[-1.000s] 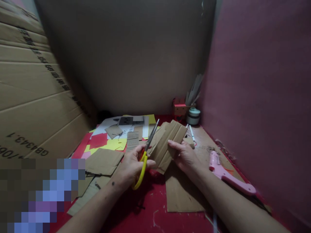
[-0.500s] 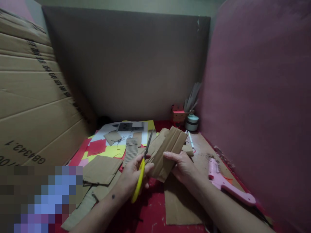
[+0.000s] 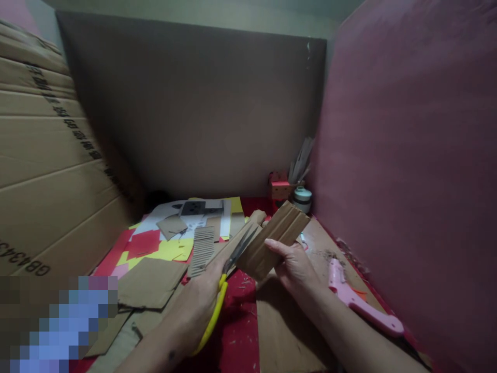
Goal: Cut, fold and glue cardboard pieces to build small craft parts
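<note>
The right hand [image 3: 293, 264] pinches a creased cardboard piece [image 3: 274, 238], its thumb laid flat on the near face and the other fingers behind. The piece is held up at a tilt over the bench [image 3: 238, 321], its upper end leaning to the right. Just left of the creased cardboard piece, the left hand [image 3: 200, 303] is curled round yellow-handled scissors [image 3: 221, 290]. The blades stand slightly apart and point up towards the piece's left edge; whether they touch it cannot be told. A long cardboard strip [image 3: 254, 220] runs out behind the blades, left of the creased cardboard piece; whether the left hand grips it too is hidden.

Below the creased cardboard piece, on its near side, a flat cardboard sheet [image 3: 277, 326] lies partly under the right forearm. Right of the creased cardboard piece and nearer the person rests a pink glue gun [image 3: 361, 305]. Beyond it stand a small brown box [image 3: 279, 191] with a red top and, beside that, a pale green jar [image 3: 303, 195]. Left of the creased cardboard piece lie a ribbed cardboard piece [image 3: 202, 248], then red paper [image 3: 143, 243] and a printed white sheet [image 3: 158, 211].
</note>
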`<state>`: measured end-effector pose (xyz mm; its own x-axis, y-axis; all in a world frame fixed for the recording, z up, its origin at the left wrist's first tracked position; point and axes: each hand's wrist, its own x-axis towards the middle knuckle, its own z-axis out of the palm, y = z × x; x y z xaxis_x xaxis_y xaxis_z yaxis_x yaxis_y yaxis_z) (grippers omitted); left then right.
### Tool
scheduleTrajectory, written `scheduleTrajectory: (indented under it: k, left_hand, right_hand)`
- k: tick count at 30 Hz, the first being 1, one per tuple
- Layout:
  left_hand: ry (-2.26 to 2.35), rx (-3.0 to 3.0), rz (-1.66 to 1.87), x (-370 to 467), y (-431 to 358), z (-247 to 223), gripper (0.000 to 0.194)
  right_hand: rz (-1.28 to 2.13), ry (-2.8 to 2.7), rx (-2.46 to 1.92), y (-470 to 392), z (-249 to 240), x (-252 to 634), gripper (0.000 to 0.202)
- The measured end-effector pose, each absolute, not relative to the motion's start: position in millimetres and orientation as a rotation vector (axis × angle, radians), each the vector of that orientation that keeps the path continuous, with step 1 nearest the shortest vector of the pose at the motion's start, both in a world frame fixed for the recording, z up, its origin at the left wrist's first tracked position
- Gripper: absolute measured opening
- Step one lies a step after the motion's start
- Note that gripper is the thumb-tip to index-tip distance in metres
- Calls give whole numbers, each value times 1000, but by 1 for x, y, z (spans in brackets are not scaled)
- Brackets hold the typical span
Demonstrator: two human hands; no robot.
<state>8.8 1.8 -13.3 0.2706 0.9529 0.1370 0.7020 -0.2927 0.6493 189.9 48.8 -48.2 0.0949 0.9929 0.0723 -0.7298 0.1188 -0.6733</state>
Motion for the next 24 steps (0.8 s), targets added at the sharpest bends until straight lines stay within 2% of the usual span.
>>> scheduleTrajectory:
  k: [11,24]
  left_hand:
    - [1561,2292,451,10,4,-31,31]
    - [1616,2375,295,7,5,-27,23]
  right_hand:
    - [1410,-604,-534,45,-45,185,51]
    - [1498,-551,-542,45,-50,185,43]
